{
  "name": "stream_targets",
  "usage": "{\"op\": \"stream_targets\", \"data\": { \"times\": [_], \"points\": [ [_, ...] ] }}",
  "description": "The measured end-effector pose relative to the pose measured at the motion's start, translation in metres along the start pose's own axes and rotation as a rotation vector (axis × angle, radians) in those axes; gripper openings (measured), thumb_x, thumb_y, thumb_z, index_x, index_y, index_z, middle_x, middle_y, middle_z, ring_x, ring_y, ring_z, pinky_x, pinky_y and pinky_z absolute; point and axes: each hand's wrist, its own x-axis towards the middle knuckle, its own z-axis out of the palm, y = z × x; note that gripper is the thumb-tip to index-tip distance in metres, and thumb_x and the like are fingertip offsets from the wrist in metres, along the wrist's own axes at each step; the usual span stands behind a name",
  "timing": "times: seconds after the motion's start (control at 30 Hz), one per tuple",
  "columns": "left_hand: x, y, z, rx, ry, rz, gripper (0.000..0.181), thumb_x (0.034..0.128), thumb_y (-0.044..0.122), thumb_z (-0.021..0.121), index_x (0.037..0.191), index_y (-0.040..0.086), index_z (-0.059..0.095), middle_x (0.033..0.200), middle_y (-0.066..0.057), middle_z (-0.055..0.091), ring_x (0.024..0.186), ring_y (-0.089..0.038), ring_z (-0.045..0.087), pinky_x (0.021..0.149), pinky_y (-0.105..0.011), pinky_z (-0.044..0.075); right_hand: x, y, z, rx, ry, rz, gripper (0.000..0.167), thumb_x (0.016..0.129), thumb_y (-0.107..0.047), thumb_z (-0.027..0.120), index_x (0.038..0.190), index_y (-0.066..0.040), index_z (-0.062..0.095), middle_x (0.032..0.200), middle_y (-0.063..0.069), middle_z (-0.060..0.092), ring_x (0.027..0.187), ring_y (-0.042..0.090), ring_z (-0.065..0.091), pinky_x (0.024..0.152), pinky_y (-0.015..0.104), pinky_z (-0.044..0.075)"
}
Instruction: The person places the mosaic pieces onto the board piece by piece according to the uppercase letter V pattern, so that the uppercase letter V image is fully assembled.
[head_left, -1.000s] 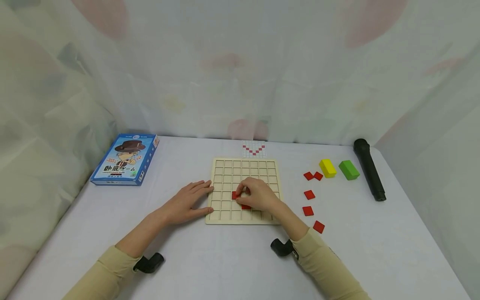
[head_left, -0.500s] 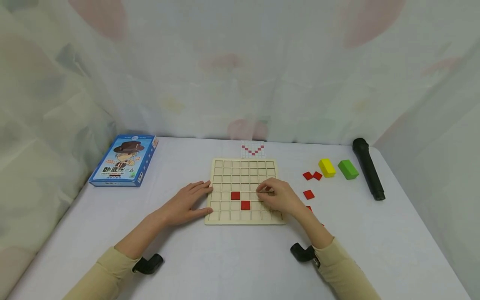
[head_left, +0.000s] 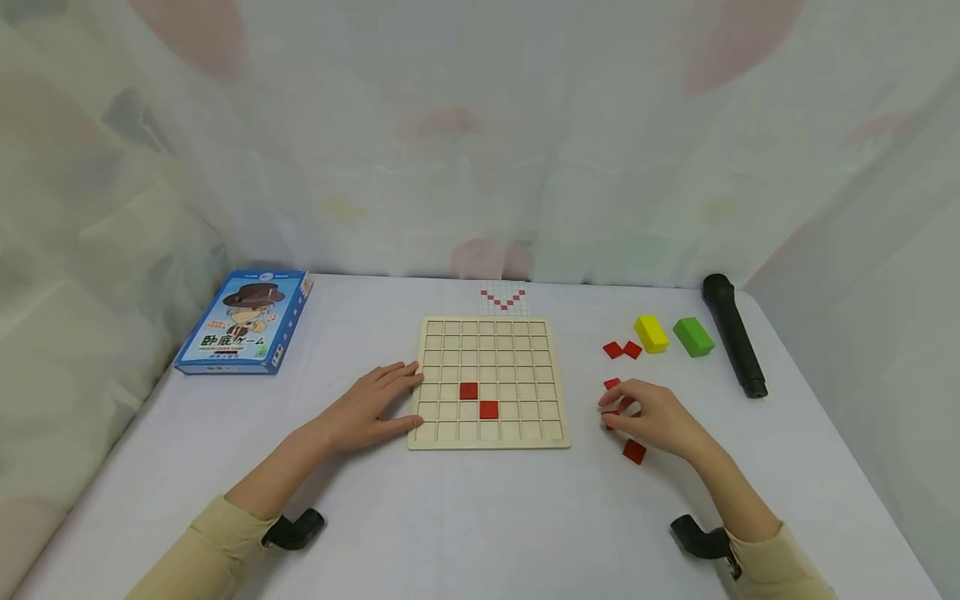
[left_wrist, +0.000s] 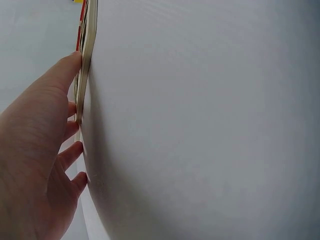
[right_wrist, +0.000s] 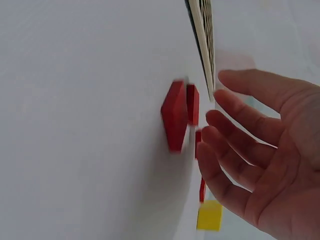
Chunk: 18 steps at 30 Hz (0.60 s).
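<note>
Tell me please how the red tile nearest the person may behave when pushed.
The red tile looks stiff, its edges being straight. Lying flat, it would probably slide rather than roll. Small and thin, it is likely light.

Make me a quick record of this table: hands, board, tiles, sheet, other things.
Left hand: touching left edge of gridded board
Right hand: at the loose red tiles
Loose count: five, right of board
On board: two red tiles, diagonally adjacent
Pattern sheet: red V, beyond board
Far left: blue box
Far right: yellow block, green block, black microphone
</note>
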Motion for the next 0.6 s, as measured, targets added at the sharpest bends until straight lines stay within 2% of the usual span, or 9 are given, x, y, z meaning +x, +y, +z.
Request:
{"op": "stream_targets", "data": {
  "times": [0.2, 0.37, 0.47, 0.6],
  "points": [
    [0.000, -0.001, 0.000, 0.000, 0.002, 0.001, 0.072, 0.0904, 0.052, 0.063, 0.147, 0.012, 0.044, 0.157, -0.008, 0.031, 0.143, -0.033, 0.026, 0.115, -0.053, 0.021, -0.025, 0.009, -0.013, -0.002, -0.085, 0.051, 0.031, 0.078, -0.023, 0.083, 0.100, -0.010, 0.064, 0.090, -0.001, 0.061, 0.085, 0.019, 0.054, 0.065, 0.023, 0.051],
    [0.000, -0.002, 0.001, 0.003, 0.002, -0.001, 0.073, 0.0906, 0.054, 0.063, 0.147, 0.013, 0.043, 0.157, -0.007, 0.031, 0.144, -0.032, 0.025, 0.115, -0.053, 0.021, -0.031, 0.013, -0.013, 0.005, -0.157, 0.073, 0.037, 0.076, -0.018, 0.084, 0.102, -0.009, 0.060, 0.090, -0.001, 0.057, 0.086, 0.019, 0.052, 0.068, 0.023, 0.051],
    [0.000, -0.001, 0.001, 0.001, 0.001, 0.000, 0.073, 0.0906, 0.054, 0.062, 0.148, 0.013, 0.043, 0.157, -0.007, 0.031, 0.144, -0.032, 0.025, 0.115, -0.053, 0.021, -0.028, 0.014, -0.010, 0.003, -0.143, 0.044, 0.033, 0.077, -0.013, 0.082, 0.101, -0.010, 0.060, 0.090, -0.002, 0.057, 0.087, 0.019, 0.053, 0.071, 0.024, 0.051],
    [0.000, -0.002, 0.001, -0.002, 0.002, 0.007, 0.072, 0.0907, 0.053, 0.063, 0.147, 0.013, 0.044, 0.157, -0.007, 0.032, 0.144, -0.032, 0.026, 0.115, -0.052, 0.020, -0.020, 0.015, -0.004, 0.020, -0.079, 0.007, 0.028, 0.079, -0.010, 0.080, 0.101, -0.010, 0.062, 0.090, -0.002, 0.059, 0.088, 0.018, 0.054, 0.072, 0.024, 0.052]
  ]
}}
